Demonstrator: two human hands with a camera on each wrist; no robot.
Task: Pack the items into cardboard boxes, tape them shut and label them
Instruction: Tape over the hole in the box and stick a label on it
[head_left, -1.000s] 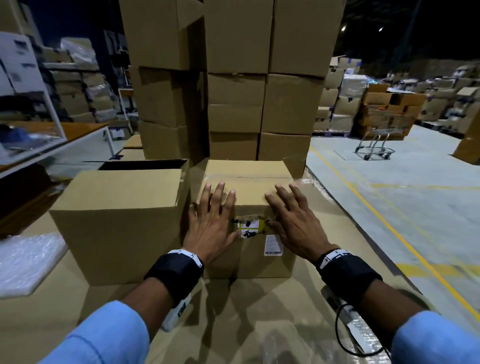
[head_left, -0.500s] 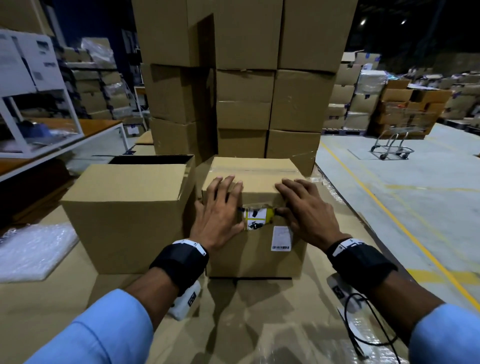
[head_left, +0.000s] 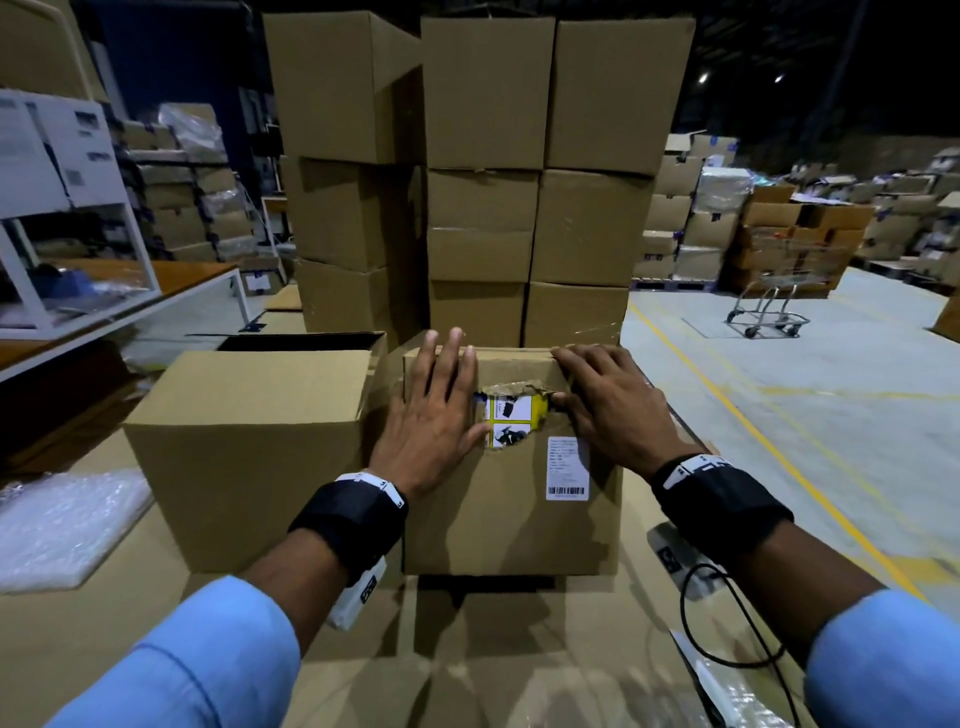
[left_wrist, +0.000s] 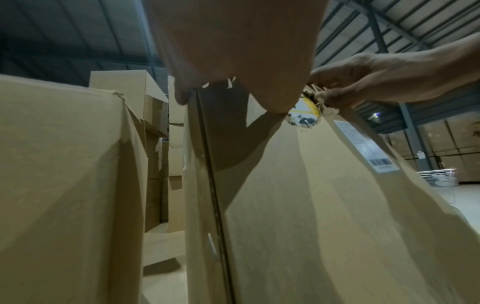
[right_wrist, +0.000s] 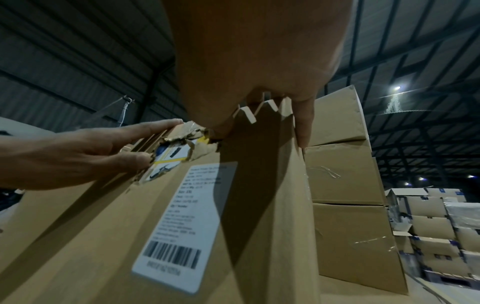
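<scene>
A shut cardboard box (head_left: 511, 519) stands on the table in front of me, with a white barcode label (head_left: 567, 467) on its near face. A ragged hole near the top edge exposes a yellow and white printed item (head_left: 511, 421) inside. My left hand (head_left: 436, 410) lies flat on the box left of the hole, fingers straight and reaching past the top edge. My right hand (head_left: 608, 405) bends over the top right edge, and its thumb and forefinger pinch the torn cardboard (left_wrist: 315, 96) at the hole's right side. The wrist views show the same hole (right_wrist: 171, 156).
An open cardboard box (head_left: 249, 447) stands directly left, touching the held one. A tall stack of boxes (head_left: 483, 208) rises right behind. Bubble wrap (head_left: 62, 525) lies at the left on the cardboard-covered table (head_left: 467, 649). A black cable (head_left: 727, 623) hangs by my right wrist. Concrete floor with a trolley (head_left: 769, 312) lies to the right.
My right fingers went from flat to bent, with the thumb now at the tear. The hole shows more of the printed item. My left hand slid further up the box.
</scene>
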